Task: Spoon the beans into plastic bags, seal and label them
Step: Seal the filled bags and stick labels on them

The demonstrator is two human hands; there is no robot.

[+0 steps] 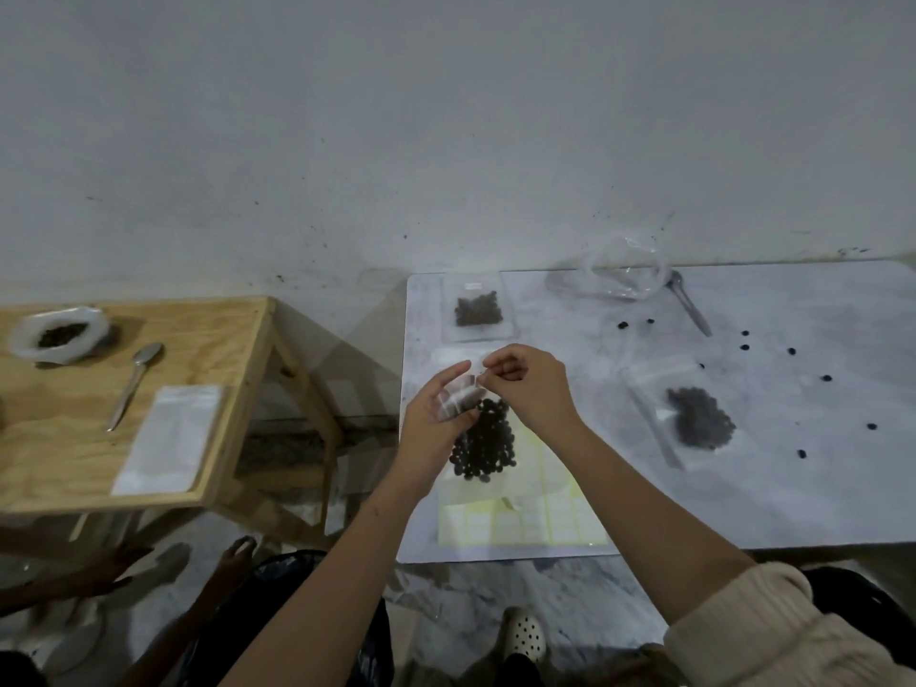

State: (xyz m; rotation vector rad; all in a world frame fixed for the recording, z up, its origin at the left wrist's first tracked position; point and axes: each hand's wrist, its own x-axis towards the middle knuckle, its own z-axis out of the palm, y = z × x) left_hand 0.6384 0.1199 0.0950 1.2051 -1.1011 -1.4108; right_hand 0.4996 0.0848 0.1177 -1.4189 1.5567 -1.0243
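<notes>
bare table (570,349) between far bag (477,309) and right bag (694,419); loose beans (791,351) beyond.

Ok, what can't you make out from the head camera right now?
1. Head view: whether the bag of beans is sealed; the left hand and right hand cover its top.
2. Head view: any label on the far bag; too small and blurred to tell.
3. Head view: print on the label sheet; too faint, partly under the held bag.
4. Head view: contents of the bowl; blurred.
</notes>
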